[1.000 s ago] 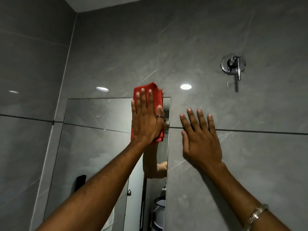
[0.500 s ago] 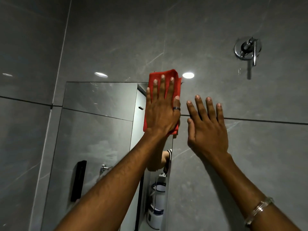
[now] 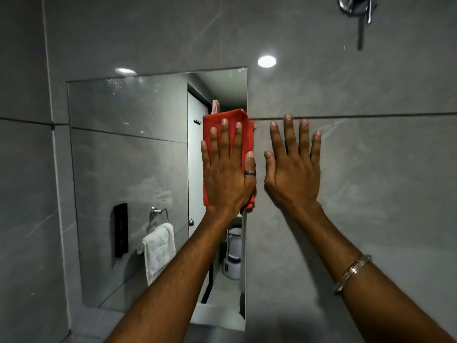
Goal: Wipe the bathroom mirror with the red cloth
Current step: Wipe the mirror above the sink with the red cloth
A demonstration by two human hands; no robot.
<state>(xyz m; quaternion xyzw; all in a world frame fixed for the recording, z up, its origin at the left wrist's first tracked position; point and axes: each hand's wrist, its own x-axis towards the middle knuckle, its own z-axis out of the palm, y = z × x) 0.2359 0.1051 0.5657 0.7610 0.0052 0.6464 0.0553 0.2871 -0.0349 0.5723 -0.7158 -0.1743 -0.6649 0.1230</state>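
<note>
A rectangular mirror is set flush into the grey tiled wall. My left hand lies flat, fingers spread, pressing a folded red cloth against the mirror's right edge, about a third of the way down from its top. The cloth pokes out above my fingertips and below my palm. My right hand rests flat and empty on the tile just right of the mirror, fingers apart. A ring sits on my left thumb and a metal bangle circles my right wrist.
A chrome shower valve with a lever sticks out of the wall at the top right. The mirror reflects a white towel on a ring, a black wall unit, a door and a white appliance.
My left hand has slid the red cloth down the mirror's right edge from the top corner. The camera has tilted down, showing the whole mirror. My right hand stays on the tile.
</note>
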